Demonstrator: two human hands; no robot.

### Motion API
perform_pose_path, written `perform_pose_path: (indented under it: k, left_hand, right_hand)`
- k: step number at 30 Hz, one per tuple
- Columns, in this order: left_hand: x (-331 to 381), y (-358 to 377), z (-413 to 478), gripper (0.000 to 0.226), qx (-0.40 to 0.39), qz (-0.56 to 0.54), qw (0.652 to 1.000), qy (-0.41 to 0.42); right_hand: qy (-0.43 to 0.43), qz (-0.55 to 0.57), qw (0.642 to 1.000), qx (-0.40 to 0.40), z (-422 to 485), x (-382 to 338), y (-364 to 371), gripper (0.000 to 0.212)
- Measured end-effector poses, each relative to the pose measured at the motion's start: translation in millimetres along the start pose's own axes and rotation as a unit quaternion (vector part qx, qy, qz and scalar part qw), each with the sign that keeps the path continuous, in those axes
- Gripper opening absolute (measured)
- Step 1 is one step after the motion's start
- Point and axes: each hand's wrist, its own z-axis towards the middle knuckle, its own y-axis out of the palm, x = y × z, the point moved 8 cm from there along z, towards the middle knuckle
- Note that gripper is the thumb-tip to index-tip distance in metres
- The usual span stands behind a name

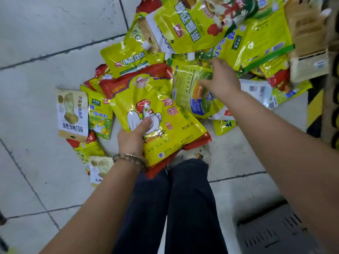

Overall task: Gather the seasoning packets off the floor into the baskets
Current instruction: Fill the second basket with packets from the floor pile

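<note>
My left hand point(133, 136) grips a large yellow-and-red packet with a white chicken on it point(161, 114), thumb on top, lifted above the floor; more red-edged packets seem stacked under it. My right hand point(219, 80) reaches over a yellow-green packet point(190, 90) in the pile, fingers spread and touching it; I cannot see a firm grip. Several more seasoning packets point(200, 24) lie heaped on the grey tiled floor beyond. A dark grey slotted basket point(271, 233) sits at the lower right.
Beige packets point(72, 114) and small yellow ones point(100, 114) lie at the left on the tiles. A cardboard box point(308, 44) stands at the right by a black-and-yellow striped edge point(314, 110). My dark trouser legs and a shoe point(198, 154) are below the packets.
</note>
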Motion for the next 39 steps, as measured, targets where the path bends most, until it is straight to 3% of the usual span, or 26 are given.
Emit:
perform_pose_path:
  k: [2,4,7,9,12,14,16,18,20,23,28,35,36,39]
  left_hand:
    - [-6,-8,-2,0.071,0.001,-0.018,1.000,-0.013]
    - [-16,-20,7,0.060,0.022,-0.021,0.999,-0.022]
    - [-21,-28,13,0.039,0.032,-0.001,0.999,-0.019]
    - [-20,-27,15,0.041,0.028,0.006,1.000,-0.006]
    - [-18,-29,16,0.039,0.020,0.005,1.000,-0.008]
    - [-8,-26,9,0.074,0.000,-0.005,1.000,-0.004]
    - [-2,-26,5,0.115,-0.025,0.021,0.999,-0.007]
    - [6,-23,-10,0.120,-0.053,0.034,0.998,-0.021]
    - [20,-18,-26,0.118,-0.098,0.075,0.992,-0.018]
    - [46,-9,-67,0.099,-0.155,0.137,0.978,0.013]
    - [77,12,-162,0.028,-0.231,0.227,0.943,0.079]
    - [41,51,-304,0.079,-0.318,0.336,0.872,0.157]
    - [26,58,-326,0.074,-0.328,0.345,0.864,0.161]
    - [-35,76,-389,0.020,-0.346,0.391,0.836,0.169]
  right_hand:
    - [-0.032,-0.119,0.992,-0.033,12,-7,14,0.077]
    - [-0.035,-0.181,0.983,-0.022,17,-10,19,0.085]
    - [-0.042,-0.216,0.975,-0.022,20,-10,21,0.073]
    - [-0.046,-0.147,0.987,-0.050,16,-6,24,0.053]
    - [-0.016,0.015,0.997,-0.073,0,9,32,0.041]
    - [0.019,0.136,0.989,-0.048,-20,25,28,0.037]
    - [0.062,0.286,0.956,-0.018,-52,41,16,0.038]
    - [0.089,0.391,0.916,0.002,-93,54,-1,0.040]
    - [0.107,0.429,0.897,0.025,-138,66,-16,0.042]
    - [0.160,0.499,0.849,0.069,-210,85,-34,0.040]
    - [0.244,0.548,0.779,0.184,-341,125,-68,0.036]
    - [0.310,0.604,0.676,0.286,-509,210,-81,0.035]
    - [0.313,0.602,0.670,0.301,-533,227,-80,0.034]
    - [0.334,0.579,0.656,0.350,-611,279,-69,0.039]
